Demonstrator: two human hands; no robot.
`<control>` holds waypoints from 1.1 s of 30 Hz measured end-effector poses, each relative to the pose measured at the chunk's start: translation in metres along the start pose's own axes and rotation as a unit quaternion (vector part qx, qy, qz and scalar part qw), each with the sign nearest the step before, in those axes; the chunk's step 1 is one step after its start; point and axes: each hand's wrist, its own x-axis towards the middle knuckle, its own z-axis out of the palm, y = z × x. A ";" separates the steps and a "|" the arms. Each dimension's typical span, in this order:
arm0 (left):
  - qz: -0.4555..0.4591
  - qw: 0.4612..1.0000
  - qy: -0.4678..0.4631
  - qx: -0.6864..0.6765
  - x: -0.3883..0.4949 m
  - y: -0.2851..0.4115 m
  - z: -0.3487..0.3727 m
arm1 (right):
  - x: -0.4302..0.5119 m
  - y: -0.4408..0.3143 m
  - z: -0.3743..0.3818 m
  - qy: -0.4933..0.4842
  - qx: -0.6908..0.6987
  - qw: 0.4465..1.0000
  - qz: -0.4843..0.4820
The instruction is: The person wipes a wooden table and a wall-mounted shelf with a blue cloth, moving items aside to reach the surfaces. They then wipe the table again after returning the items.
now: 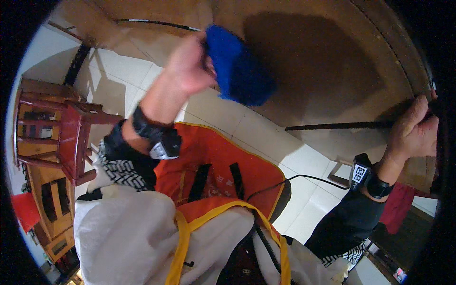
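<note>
A blue cloth (238,67) is in my left hand (188,67), raised in front of a brown wooden panel (306,53). The fingers are partly hidden behind the cloth, and the hand is slightly blurred. I cannot tell whether the cloth touches the wood. Far to the right, my right hand (415,131) is at the outer edge of the wooden panelling, thumb upward. Its fingers run into the dark rim of the picture, so its grip is unclear. Each wrist wears a black strapped device, the left device (165,144) and the right device (359,172).
A red-brown wooden chair (76,139) stands at the left on the white tiled floor (306,199). Behind it is a light wooden cabinet (53,210). A black cable (302,175) runs from my red apron (221,156) to the right wrist device. Dark red fabric (397,210) hangs at the right.
</note>
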 end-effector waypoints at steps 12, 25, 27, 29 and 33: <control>0.610 0.248 0.209 0.723 0.069 -0.067 0.023 | -0.029 -0.023 -0.029 0.001 0.213 0.975 0.065; 0.122 0.123 -0.171 0.970 0.045 -0.145 -0.174 | -0.199 -0.098 -0.084 -0.298 0.411 0.760 0.405; -0.017 0.249 -0.089 0.964 0.035 -0.148 -0.158 | -0.230 -0.125 -0.086 -0.370 0.532 0.583 0.491; 0.067 0.424 -0.084 0.899 0.022 -0.155 -0.123 | -0.251 -0.155 -0.082 -0.434 0.568 0.496 0.494; 0.080 0.646 -0.116 0.750 0.006 -0.151 -0.037 | -0.249 -0.212 -0.091 -0.312 0.744 0.331 0.491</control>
